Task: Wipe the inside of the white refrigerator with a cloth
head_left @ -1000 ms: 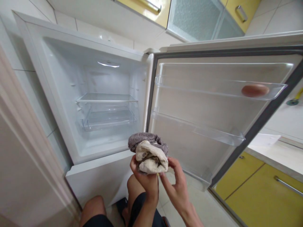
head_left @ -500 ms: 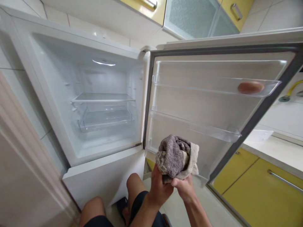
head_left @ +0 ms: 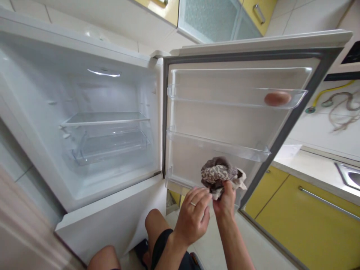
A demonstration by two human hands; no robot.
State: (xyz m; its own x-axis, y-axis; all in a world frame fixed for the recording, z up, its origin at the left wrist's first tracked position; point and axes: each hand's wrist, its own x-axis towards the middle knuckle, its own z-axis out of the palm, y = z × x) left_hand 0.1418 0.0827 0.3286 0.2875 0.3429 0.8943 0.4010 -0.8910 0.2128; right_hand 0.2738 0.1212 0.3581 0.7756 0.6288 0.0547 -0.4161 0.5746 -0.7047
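Note:
A bunched brown-and-cream patterned cloth (head_left: 218, 173) is held in front of the fridge door (head_left: 219, 123), near its lower part. My right hand (head_left: 225, 198) grips the cloth from below, thumb pressed against it. My left hand (head_left: 194, 212), with a ring on one finger, is just to the left of it, fingers loosely stretched out and thumb apart. Its fingertips are at the lower edge of the cloth; whether they touch it I cannot tell.
The fridge compartment (head_left: 95, 187) gapes at left, with a glass shelf (head_left: 107, 117) and a clear drawer (head_left: 109, 146). A reddish-brown oval object (head_left: 278, 98) lies in the top door bin (head_left: 225, 95). Yellow cabinets (head_left: 309, 217), a counter (head_left: 317, 168) and a sink (head_left: 353, 176) are at right.
My left hand has let go of the cloth and drawn slightly away. The cloth, now in my right hand alone, is turned and more crumpled. The view has shifted right.

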